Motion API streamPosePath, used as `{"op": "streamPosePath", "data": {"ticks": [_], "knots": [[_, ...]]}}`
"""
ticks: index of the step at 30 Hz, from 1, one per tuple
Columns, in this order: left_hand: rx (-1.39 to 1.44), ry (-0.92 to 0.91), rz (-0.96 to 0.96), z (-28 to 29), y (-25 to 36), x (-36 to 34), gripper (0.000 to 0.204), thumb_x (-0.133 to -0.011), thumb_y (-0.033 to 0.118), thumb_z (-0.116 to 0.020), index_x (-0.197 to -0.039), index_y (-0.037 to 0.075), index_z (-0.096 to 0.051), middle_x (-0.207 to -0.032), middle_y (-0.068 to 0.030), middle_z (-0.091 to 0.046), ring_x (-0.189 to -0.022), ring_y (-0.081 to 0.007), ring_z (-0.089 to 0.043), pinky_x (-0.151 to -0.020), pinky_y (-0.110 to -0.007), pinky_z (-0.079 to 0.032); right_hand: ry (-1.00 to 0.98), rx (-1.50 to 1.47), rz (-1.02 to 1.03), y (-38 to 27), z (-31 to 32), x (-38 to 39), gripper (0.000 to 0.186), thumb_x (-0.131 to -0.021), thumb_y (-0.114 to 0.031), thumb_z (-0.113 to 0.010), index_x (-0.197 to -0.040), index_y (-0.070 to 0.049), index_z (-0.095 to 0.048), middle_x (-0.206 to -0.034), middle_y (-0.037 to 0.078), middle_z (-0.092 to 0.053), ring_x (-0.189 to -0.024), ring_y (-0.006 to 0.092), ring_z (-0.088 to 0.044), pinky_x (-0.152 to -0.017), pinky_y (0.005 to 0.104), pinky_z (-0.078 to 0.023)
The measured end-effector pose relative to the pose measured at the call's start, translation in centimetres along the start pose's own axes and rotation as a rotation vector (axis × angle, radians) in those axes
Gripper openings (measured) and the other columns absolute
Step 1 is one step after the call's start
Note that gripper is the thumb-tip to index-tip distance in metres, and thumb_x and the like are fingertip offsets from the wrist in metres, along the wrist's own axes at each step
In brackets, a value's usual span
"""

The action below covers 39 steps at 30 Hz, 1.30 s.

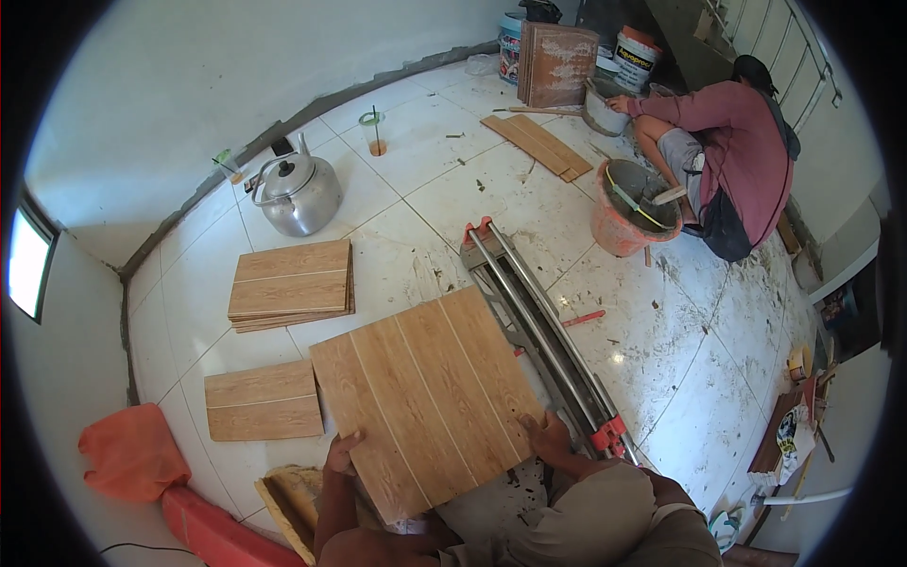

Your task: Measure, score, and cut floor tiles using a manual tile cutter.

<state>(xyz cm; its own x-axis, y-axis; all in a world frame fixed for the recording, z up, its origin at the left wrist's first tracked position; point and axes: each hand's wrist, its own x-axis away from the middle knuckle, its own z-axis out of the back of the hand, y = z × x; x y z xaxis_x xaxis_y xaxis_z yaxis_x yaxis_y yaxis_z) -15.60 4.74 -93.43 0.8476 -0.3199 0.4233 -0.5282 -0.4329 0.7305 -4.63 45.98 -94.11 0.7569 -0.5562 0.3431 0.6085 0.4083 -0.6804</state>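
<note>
"Over the white floor (680,397), what's biggest?"

"Wood-look tile (425,387), right in front of the person, alongside the long tile cutter (543,331)."

"Next down?"

"Tile stack (291,279), then a smaller tile (265,401) nearer, then the silver kettle (298,198) beyond the stack."

"Hands?"

"Both gripping the wood-look tile: left hand (344,454) on its left edge, right hand (546,437) on its right."

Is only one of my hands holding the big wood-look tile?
No, the left hand holds the wood-look tile at its left side and the right hand at its right side.
</note>
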Motion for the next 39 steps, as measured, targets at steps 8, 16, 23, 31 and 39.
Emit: {"op": "streamPosePath", "data": {"ticks": [8,16,23,31,39], "knots": [[-0.008,-0.09,0.13,0.0,-0.8,-11.1,0.063,-0.092,0.035,-0.068,-0.139,0.0,-0.045,-0.122,-0.0157,-0.064,-0.107,-0.03,-0.067,-0.09,-0.046,-0.057,0.215,-0.024,-0.013,2.3,-1.2,-3.4,0.054,-0.089,-0.049,-0.068,-0.07,0.0,-0.052,-0.061,0.017,-0.054,-0.056,0.0307,-0.054,-0.056,0.0445,-0.042],[-0.1,-0.12,0.186,-0.3,-1.6,-14.0,0.062,-0.093,0.037,-0.067,-0.138,0.001,-0.045,-0.121,-0.0151,-0.065,-0.107,-0.0295,-0.067,-0.09,-0.046,-0.056,0.238,-0.083,-0.101,1.3,-0.1,-4.1,0.054,-0.091,-0.048,-0.065,-0.071,0.0,-0.054,-0.063,0.019,-0.056,-0.058,0.0368,-0.055,-0.059,0.0466,-0.043],[-0.242,0.179,0.127,-3.4,-2.1,-14.7,0.054,-0.102,0.042,-0.049,-0.133,-0.002,-0.049,-0.12,-0.0132,-0.065,-0.107,-0.0236,-0.065,-0.094,-0.04,-0.053,0.022,0.13,0.018,2.0,1.8,-2.7,0.077,-0.087,-0.055,-0.066,-0.134,0.003,-0.047,-0.115,0.033,-0.06,-0.11,0.0453,-0.061,-0.096,0.0495,-0.046],[-0.483,0.363,-0.031,-4.8,-2.5,-15.3,0.051,-0.103,0.047,-0.05,-0.113,-0.001,-0.063,-0.1,-0.0084,-0.068,-0.087,-0.0154,-0.064,-0.081,-0.032,-0.053,-0.747,0.281,0.038,-5.2,14.4,-3.8,0.087,-0.085,-0.053,-0.069,-0.143,0.007,-0.042,-0.112,0.027,-0.067,-0.106,0.0385,-0.066,-0.095,0.0449,-0.05],[-0.524,0.351,-0.011,-7.1,-4.4,-16.3,0.057,-0.103,0.051,-0.047,-0.122,-0.003,-0.058,-0.108,-0.0114,-0.067,-0.095,-0.0182,-0.064,-0.088,-0.035,-0.052,-0.021,0.086,0.066,2.7,13.6,-12.7,0.037,-0.097,-0.033,-0.062,-0.105,0.002,-0.069,-0.082,0.012,-0.072,-0.076,0.0172,-0.067,-0.073,0.035,-0.053]]}}
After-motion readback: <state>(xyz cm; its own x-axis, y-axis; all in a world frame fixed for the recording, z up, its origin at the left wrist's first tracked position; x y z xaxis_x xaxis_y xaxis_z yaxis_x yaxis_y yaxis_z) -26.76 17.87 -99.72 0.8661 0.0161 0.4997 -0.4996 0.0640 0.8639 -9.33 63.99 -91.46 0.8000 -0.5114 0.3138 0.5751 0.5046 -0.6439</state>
